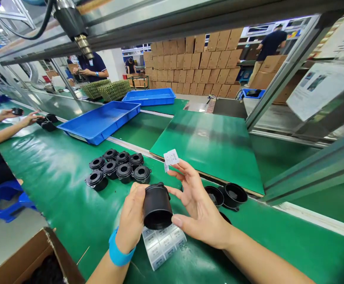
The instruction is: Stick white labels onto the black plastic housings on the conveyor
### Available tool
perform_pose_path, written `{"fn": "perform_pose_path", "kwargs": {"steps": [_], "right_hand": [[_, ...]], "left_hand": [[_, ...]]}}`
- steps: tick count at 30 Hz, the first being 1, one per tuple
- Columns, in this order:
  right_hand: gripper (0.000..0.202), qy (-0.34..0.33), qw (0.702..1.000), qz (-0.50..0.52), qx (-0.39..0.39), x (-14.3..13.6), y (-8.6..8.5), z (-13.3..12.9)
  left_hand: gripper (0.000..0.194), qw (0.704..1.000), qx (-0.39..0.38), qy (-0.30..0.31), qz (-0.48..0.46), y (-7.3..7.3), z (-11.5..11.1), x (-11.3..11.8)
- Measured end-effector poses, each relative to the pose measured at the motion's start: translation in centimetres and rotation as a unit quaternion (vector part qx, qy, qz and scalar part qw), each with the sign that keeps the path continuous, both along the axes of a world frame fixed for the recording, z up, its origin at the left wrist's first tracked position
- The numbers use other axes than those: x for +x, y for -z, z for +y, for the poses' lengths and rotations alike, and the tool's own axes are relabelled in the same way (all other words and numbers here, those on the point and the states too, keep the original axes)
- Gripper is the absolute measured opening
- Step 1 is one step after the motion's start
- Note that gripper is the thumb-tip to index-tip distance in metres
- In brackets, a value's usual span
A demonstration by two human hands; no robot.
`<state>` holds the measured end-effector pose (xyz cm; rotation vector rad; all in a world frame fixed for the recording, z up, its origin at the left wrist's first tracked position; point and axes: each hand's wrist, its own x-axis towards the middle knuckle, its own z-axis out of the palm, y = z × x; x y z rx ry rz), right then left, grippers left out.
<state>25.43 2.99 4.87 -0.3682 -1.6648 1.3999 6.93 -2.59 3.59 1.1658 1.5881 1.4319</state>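
Head view showed the left hand (132, 221) coming up from the bottom edge, a blue wristband (120, 248) at its wrist, thumb upward and fingers wrapped behind. It was clamped on a black cup (157, 205), which lay just right of its palm, tilted so that the dark open end faced down toward the camera. Farther left and beyond that hand, eight black ring-topped parts (109, 168) stood grouped on the green bench (79, 205). Below the cup, a sheet of silver labels (166, 246) lay on the bench, partly hidden by it. The right hand (203, 215) reached in from the lower right, palm turned toward the cup, its fingers spread and its thumb well apart from them. The thumb tip was at the cup's lower right rim, one finger at its upper right side, and white labels (172, 157) clung to a raised fingertip. Farther right, open black cups (234, 195) sat beyond the forearm.
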Motion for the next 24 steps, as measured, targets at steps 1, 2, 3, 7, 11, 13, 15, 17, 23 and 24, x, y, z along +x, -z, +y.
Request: {"fn": "perform_pose_path", "kwargs": {"steps": [1,2,3,7,11,13,15,17,23,24], "right_hand": [[0.087,-0.007,1.000,-0.003,-0.004,-0.1,0.1,0.0],[0.086,-0.011,1.000,-0.003,-0.008,-0.1,0.2,0.0],[0.084,-0.013,1.000,-0.002,-0.012,-0.2,0.2,0.1],[0.078,-0.016,0.999,0.010,-0.031,-0.4,0.4,0.0],[0.094,-0.005,0.999,0.001,-0.039,-0.9,0.4,-0.6],[0.101,0.001,0.999,-0.009,-0.041,-1.1,0.5,-1.1],[0.105,0.014,0.999,-0.021,-0.036,-1.4,0.7,-1.4],[0.104,0.035,0.999,-0.034,-0.024,-1.4,0.9,-1.4],[0.101,0.118,0.977,-0.107,0.145,0.0,-0.1,-0.6],[0.101,0.116,0.968,-0.126,0.184,0.3,-0.4,-0.4]], "left_hand": [[0.072,1.000,-0.004,0.001,0.000,0.1,-0.1,-0.1],[0.073,1.000,-0.007,0.002,-0.002,0.2,-0.1,-0.2],[0.074,1.000,-0.011,0.003,-0.009,0.3,-0.1,-0.4],[0.070,0.996,-0.021,-0.017,-0.083,1.2,-0.1,-0.7],[0.069,0.977,-0.041,-0.061,-0.201,1.6,-0.1,-0.1],[0.074,0.962,-0.069,-0.073,-0.252,1.5,0.0,0.4],[0.079,0.948,-0.092,-0.078,-0.293,1.3,0.1,0.9],[0.078,0.946,-0.097,-0.064,-0.302,1.5,0.2,1.0],[0.073,0.968,-0.081,0.062,-0.228,2.2,0.2,-0.2],[0.074,0.967,-0.087,0.088,-0.223,2.1,0.1,-0.4]]}}
